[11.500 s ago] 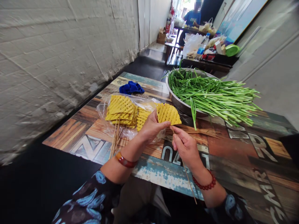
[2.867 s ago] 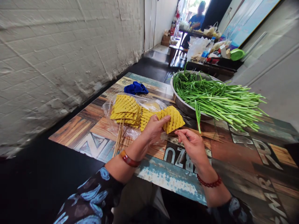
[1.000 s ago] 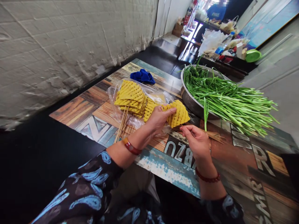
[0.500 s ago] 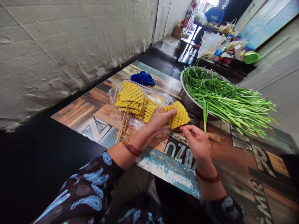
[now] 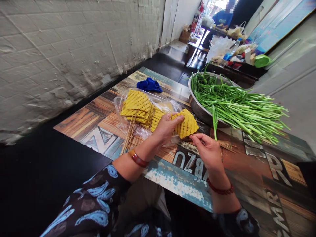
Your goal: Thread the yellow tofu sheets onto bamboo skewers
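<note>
Skewer tail has gone from below the right hand (image 5: 208, 149), which pinches something indistinct at the near edge of the yellow lattice-cut slice (image 5: 189, 124). Its left side is gripped by the left hand (image 5: 165, 129).

A whitish, brick-patterned wall (image 5: 81, 42) runs down the left side of the room, its covering wrinkled and scuffed along the bottom, with smoother pale panels (image 5: 176, 19) farther back. The floor (image 5: 170, 61) beside it is dark and glossy, catching the shine from a blazing bright opening (image 5: 218, 4) at the far end. Up close there's a table (image 5: 81, 121) with a patchwork plank top, big pale letters and a worn blue strip along its near edge. Darker furniture (image 5: 234, 71) stands behind it. On the right, a bluish framed panel (image 5: 276, 26) hangs above a grey wall (image 5: 296, 89).
</note>
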The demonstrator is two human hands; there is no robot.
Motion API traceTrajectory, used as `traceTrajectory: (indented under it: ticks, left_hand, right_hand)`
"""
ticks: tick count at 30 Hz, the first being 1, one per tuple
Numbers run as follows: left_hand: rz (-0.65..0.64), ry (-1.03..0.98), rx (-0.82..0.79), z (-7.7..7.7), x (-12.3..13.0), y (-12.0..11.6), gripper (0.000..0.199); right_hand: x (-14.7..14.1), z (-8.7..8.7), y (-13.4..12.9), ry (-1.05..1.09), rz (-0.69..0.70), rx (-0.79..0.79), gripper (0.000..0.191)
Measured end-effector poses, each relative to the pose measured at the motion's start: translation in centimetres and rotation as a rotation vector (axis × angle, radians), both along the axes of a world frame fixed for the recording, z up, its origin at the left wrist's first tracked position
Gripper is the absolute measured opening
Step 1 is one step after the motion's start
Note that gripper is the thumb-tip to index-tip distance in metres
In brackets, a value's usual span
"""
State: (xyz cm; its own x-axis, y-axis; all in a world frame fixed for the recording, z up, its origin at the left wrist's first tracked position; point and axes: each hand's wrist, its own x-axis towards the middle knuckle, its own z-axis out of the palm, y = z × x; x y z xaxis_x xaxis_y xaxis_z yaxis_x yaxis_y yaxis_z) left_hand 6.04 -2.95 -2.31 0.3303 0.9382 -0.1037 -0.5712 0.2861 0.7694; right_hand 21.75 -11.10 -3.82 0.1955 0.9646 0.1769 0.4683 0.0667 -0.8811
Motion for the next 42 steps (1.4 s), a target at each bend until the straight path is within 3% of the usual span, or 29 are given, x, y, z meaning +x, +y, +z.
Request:
traceTrajectory:
  ticks: [14, 32, 42]
  left_hand:
    - [-0.009, 0.046, 0.007, -0.2, 0.0, 0.0, 0.034]
    - [-0.005, 0.055, 0.007, -0.2, 0.1, -0.2, 0.036]
    - [0.029, -0.011, -0.052, 0.2, -0.4, 0.4, 0.037]
  right_hand:
    - [0.2, 0.4, 0.1, -0.066, -0.017, 0.017, 0.030]
    - [-0.6, 0.4, 0.2, 0.041, -0.048, -0.027, 0.031]
    - [0.9, 0.1, -0.3, 0.044, 0.015, -0.076, 0.030]
